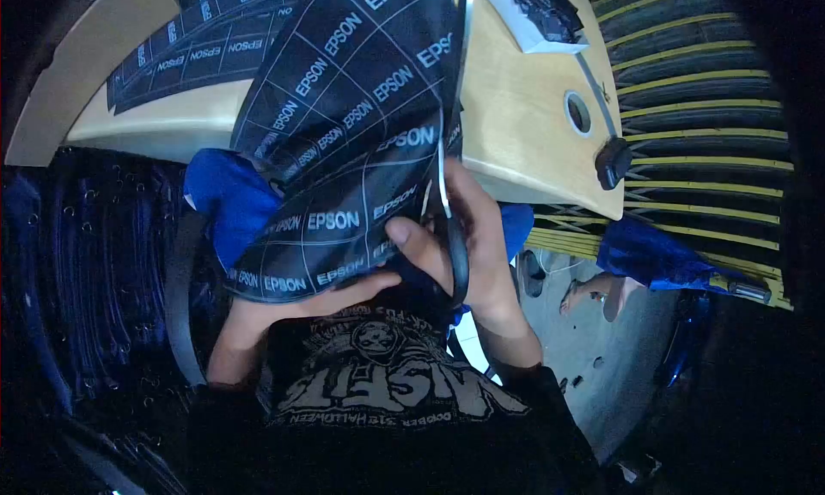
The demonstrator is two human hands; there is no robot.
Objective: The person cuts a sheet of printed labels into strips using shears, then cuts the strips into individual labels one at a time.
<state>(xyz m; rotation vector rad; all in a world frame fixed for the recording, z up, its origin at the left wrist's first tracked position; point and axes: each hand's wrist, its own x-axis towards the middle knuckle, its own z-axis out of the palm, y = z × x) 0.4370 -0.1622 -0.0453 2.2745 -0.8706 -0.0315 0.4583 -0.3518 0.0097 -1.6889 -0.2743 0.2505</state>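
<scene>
A black sheet (344, 121) printed with white gridlines and the word EPSON curves up in front of me. My left hand (305, 304) grips its lower edge, the rest of its fingers hidden behind the sheet. In my right hand (477, 237) is a pair of scissors (459, 267) with black handles. The blades point up along the sheet's right edge, and my right thumb lies near the printed surface. More black EPSON sheets (202, 65) lie on the wooden table behind.
The pale wooden table (516, 125) has a round hole near its right side. A white box (543, 41) of black pieces sits on it. Yellow-edged slats (696, 108) stand at right, blue cloth (657, 256) below them. A person's foot (580, 294) shows on the floor.
</scene>
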